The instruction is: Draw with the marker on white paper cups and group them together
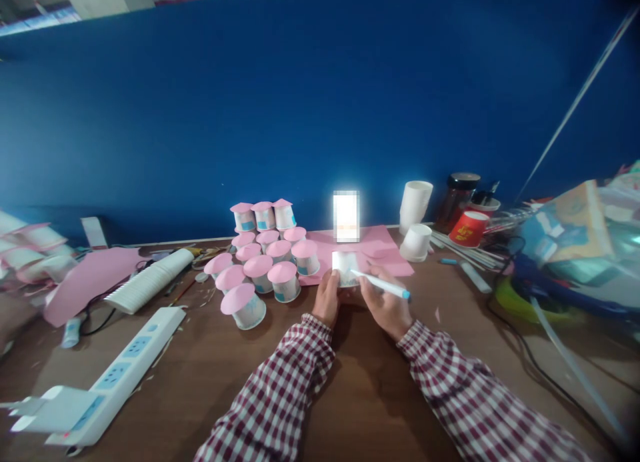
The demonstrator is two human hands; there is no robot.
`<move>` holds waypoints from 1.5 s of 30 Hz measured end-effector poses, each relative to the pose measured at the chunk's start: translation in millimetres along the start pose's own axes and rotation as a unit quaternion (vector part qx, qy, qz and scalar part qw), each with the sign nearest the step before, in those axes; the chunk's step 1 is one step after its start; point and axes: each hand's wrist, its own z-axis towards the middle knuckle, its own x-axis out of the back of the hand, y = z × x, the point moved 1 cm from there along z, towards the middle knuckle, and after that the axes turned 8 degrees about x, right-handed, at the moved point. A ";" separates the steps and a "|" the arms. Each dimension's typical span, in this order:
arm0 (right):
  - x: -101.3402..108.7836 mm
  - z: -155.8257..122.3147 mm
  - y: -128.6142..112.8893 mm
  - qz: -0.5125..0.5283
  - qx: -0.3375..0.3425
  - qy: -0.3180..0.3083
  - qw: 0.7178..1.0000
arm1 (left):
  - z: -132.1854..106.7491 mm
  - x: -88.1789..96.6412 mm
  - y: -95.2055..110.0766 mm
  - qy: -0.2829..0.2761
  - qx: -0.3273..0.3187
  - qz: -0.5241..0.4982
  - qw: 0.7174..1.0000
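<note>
My left hand (327, 297) is closed around the lower left side of a small white paper cup (345, 267), which has faint marks near its rim. A white marker with a light blue end (387, 287) is pinched in my right hand (387, 305), its tip at the cup's side. Both hands are just in front of a pink paper sheet (390, 245). To the left stand several upside-down paper cups with pink cone tops (283, 281), some with blue patches on their sides.
A white power strip (130, 362) and a long stack of paper cups (150, 281) lie left. Upside-down white cups (416, 241), a red cup (469, 229), a dark jar (456, 199) and a plastic-filled basket (565, 282) stand right. A blue wall (320, 102) rises behind.
</note>
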 end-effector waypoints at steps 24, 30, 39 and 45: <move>0.3 -0.1 1.8 -0.012 0.021 0.001 1.000 | 1.5 1.8 -3.2 0.010 0.002 0.033 0.999; 0.6 1.2 1.9 -0.006 0.004 -0.005 1.000 | 1.9 2.5 -3.0 0.009 0.001 0.031 0.999; 1.5 1.2 3.8 0.013 -0.011 -0.009 1.000 | -0.2 -0.2 -0.4 0.007 0.012 0.008 1.000; 1.0 1.6 4.1 0.002 -0.005 -0.004 1.000 | -0.8 -0.1 0.5 -0.003 0.013 -0.002 1.000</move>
